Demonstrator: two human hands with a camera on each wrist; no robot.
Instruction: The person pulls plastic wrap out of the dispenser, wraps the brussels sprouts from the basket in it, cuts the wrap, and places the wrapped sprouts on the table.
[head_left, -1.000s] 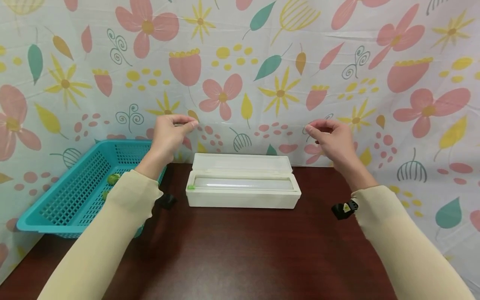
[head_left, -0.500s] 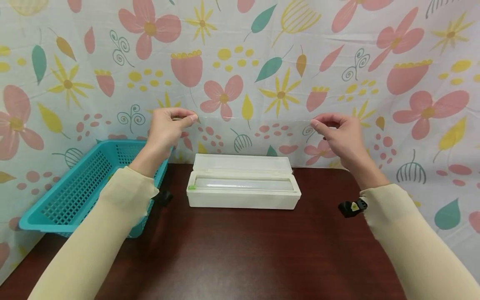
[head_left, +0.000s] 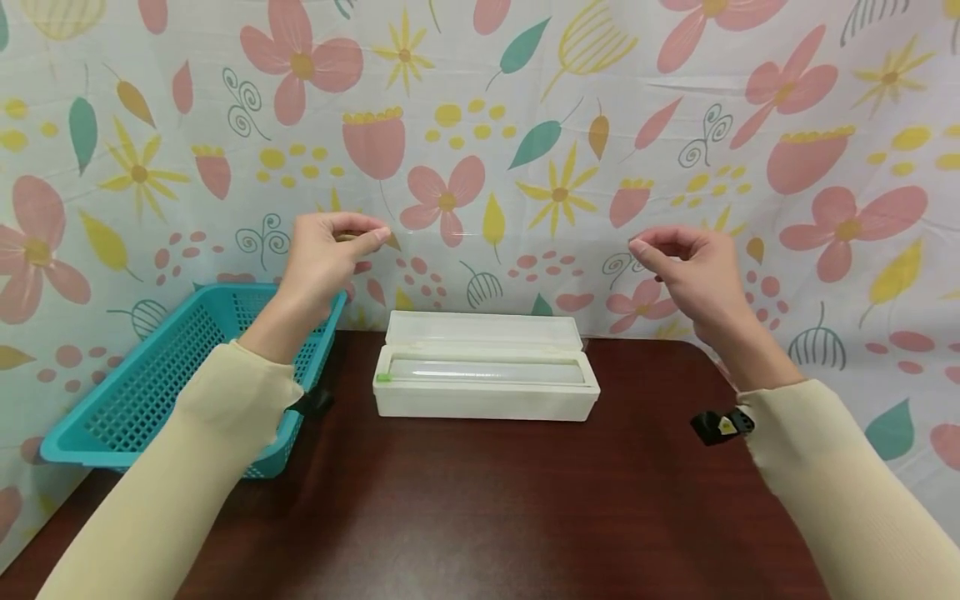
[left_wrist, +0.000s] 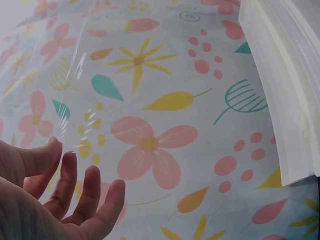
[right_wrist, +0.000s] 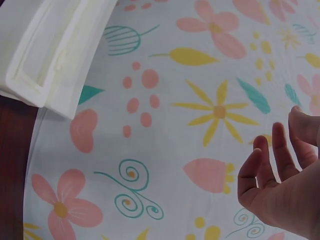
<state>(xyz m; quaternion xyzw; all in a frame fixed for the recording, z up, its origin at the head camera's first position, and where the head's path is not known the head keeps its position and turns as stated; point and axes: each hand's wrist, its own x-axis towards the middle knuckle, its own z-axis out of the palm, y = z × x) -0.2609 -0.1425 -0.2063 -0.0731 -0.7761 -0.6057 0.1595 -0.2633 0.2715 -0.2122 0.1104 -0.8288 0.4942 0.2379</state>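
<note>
Clear film [left_wrist: 79, 66], nearly invisible save for glints, spans the air between left hand [head_left: 318, 254] and right hand [head_left: 701, 273], higher than the open white box [head_left: 483, 405]; thumb and finger pinch it at each end, indistinctly at the right; a sleeve [head_left: 213, 408] partly hides the blue basket [head_left: 86, 457]; the hands stand farther apart than one second earlier.

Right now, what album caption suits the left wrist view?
A left hand pinches clear film before a flowered backdrop, white box at upper right.
</note>
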